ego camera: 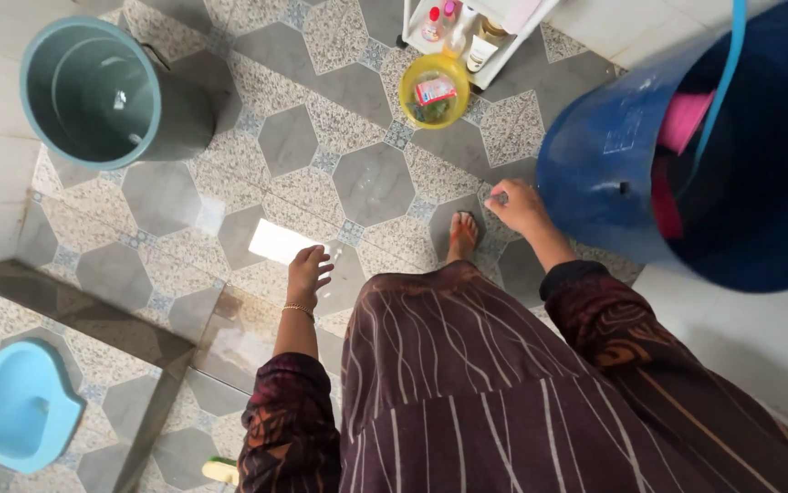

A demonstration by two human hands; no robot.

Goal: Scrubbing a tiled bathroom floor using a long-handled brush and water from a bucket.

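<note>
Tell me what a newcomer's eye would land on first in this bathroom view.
The big blue barrel fills the upper right, with the right hand closed just beside its wall. A grey-green bucket stands at upper left, a yellow bowl at top centre, and a pale blue squat toilet at lower left.

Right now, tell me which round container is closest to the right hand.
The large blue plastic barrel, beside the right hand; the grey bucket and yellow bowl sit farther off.
</note>
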